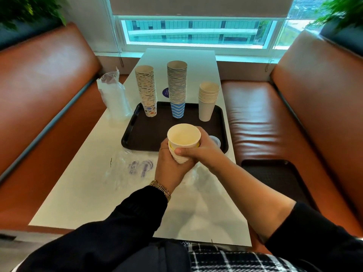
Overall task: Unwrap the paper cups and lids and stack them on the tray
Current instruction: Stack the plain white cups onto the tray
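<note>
I gripped a short yellow cup stack (181, 146) in both hands, left hand (170, 167) and right hand (200, 152) curled round it. Judged next: set it upright on the brown tray (149, 132), beside the three standing stacks.

I see three upright cup stacks (177, 89) at the tray's (137, 134) 12 o'clock edge, wrapped lids (115, 99) at its 10 o'clock, and a short yellow-banded stack (183, 143) held at 6 o'clock.

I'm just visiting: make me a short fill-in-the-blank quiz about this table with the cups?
1. The dark brown plastic tray carries ____ standing stacks of paper cups.
2. The middle stack's bottom cup has white and ____ wavy stripes.
3. The short stack of yellow-and-white paper cups is held by ____ hands.
4. The wrapped clear plastic lids stand ____ of the tray.

Missing words: three; blue; both; left
</note>
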`<state>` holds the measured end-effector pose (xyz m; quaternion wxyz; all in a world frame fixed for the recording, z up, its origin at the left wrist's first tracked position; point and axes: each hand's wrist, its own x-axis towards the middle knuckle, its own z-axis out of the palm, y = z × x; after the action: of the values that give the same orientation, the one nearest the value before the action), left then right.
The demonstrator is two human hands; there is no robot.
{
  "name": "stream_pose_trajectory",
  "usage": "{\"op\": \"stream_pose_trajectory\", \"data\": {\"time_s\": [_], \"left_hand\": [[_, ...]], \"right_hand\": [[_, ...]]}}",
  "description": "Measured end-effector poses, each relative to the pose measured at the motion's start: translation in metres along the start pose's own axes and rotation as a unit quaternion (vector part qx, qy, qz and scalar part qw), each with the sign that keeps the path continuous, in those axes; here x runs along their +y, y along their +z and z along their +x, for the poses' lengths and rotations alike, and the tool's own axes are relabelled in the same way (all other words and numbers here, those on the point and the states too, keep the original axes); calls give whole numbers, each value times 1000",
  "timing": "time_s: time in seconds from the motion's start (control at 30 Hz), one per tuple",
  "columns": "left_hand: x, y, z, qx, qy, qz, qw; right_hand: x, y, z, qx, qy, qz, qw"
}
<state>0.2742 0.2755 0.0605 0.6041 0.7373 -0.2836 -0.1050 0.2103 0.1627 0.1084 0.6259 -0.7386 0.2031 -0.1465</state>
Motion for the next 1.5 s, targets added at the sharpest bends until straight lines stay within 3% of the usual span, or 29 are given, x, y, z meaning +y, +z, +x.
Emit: {"op": "stream_pose_trajectory", "data": {"time_s": [0.17, 0.27, 0.5, 0.67, 0.93, 1.07, 1.23, 1.5], "left_hand": [[3, -2, -2, -5, 3, -6, 1000], [0, -3, -3, -3, 5, -3, 1000], [4, -5, -6, -9, 8, -2, 1000], [1, -5, -4, -13, 14, 9, 1000], [-2, -6, 5, -20, 15, 4, 1000], [-5, -5, 6, -27, 12, 3, 1000], [-2, -4, 6, -23, 17, 2, 1000], [5, -6, 8, -27, 18, -17, 999]], "right_hand": [[-32, -16, 18, 39, -47, 131, 989], [-63, -40, 48, 102, -99, 203, 969], [-87, -97, 147, 302, -126, 69, 942], [-65, -112, 205, 343, -65, -9, 937], [55, -114, 224, 276, 73, -33, 958], [78, -94, 184, 291, 129, -2, 948], [64, -60, 124, 266, 81, -4, 961], [19, -14, 25, 98, 35, 87, 991]]}}
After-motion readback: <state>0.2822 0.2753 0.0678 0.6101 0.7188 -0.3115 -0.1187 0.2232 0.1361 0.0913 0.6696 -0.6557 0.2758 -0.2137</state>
